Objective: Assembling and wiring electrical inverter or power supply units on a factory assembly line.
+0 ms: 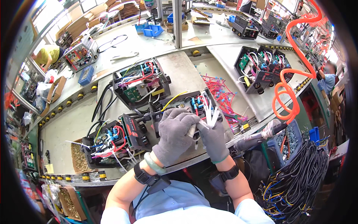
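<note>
Both of my hands wear grey gloves and meet over an open black electrical unit (pixel 182 103) with blue parts, red wires and a yellow wire. My right hand (pixel 215 143) is closed around a bundle of white strips (pixel 212 116), which fan out above its fingers. Fingers bent, my left hand (pixel 173 135) pinches at a short white strip (pixel 203 123) between the two hands. Its far end is hidden by the gloves. Left of my hands lies another open unit (pixel 112 143) with red and white wires. A third unit (pixel 140 83) with a green board stands behind.
Red wires (pixel 223 97) lie heaped right of the unit. An orange coiled hose (pixel 285 93) leads down to a power driver (pixel 257 137) at the bench edge. More units (pixel 261 69) stand at back right. Black cables (pixel 298 179) hang at lower right, near a screw bin (pixel 287 143).
</note>
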Demonstrator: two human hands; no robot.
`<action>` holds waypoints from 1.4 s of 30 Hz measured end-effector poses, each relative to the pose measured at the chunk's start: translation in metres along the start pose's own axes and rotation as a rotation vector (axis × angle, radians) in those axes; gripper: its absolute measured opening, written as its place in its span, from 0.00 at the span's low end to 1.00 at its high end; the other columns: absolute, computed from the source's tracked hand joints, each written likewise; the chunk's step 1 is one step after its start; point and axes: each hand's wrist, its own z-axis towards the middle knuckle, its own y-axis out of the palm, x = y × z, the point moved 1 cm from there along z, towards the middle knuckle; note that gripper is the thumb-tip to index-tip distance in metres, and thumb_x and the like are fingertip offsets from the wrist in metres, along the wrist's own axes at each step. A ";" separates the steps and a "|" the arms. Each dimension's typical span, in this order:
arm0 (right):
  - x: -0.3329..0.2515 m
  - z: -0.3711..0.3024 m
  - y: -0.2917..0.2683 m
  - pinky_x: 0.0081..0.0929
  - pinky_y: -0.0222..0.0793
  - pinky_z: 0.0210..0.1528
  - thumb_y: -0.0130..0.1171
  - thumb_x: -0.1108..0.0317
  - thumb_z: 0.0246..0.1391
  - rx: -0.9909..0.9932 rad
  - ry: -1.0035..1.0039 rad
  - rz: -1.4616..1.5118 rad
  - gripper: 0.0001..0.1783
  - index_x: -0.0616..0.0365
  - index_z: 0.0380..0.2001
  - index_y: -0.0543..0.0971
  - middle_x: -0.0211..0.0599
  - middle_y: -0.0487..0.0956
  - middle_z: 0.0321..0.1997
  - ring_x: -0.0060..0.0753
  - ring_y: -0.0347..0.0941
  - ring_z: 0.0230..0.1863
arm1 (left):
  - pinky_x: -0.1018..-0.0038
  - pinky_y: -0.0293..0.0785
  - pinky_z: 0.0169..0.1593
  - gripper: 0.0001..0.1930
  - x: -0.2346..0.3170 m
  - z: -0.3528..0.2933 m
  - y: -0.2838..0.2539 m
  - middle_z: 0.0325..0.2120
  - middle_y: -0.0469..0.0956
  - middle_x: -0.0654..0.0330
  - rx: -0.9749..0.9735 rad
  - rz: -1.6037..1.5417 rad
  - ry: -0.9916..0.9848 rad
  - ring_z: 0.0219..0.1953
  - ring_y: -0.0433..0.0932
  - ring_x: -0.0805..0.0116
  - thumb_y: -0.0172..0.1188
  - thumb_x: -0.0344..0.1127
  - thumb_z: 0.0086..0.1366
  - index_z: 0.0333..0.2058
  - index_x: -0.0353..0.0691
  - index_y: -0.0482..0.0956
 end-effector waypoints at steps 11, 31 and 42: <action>-0.018 -0.007 -0.014 0.17 0.53 0.20 0.53 0.61 0.62 -0.062 -0.032 -0.028 0.14 0.57 0.26 0.78 0.22 0.70 0.19 0.12 0.60 0.18 | 0.66 0.72 0.46 0.06 0.001 -0.003 0.002 0.27 0.82 0.65 0.016 0.001 -0.032 0.36 0.81 0.64 0.67 0.32 0.48 0.28 0.48 0.83; 0.000 -0.104 -0.013 0.16 0.50 0.19 0.57 0.64 0.59 -0.475 0.382 0.239 0.10 0.57 0.27 0.74 0.20 0.65 0.18 0.12 0.57 0.17 | 0.73 0.75 0.43 0.18 0.038 -0.011 -0.065 0.39 0.78 0.60 -0.240 -0.764 -0.494 0.37 0.77 0.69 0.66 0.30 0.59 0.49 0.39 0.78; -0.009 -0.101 0.049 0.14 0.64 0.28 0.57 0.78 0.57 -0.137 -0.375 -0.038 0.11 0.67 0.43 0.77 0.27 0.77 0.23 0.12 0.68 0.25 | 0.83 0.68 0.27 0.11 0.021 -0.005 -0.120 0.22 0.76 0.67 -0.033 -0.684 -0.978 0.23 0.71 0.82 0.59 0.36 0.67 0.29 0.36 0.81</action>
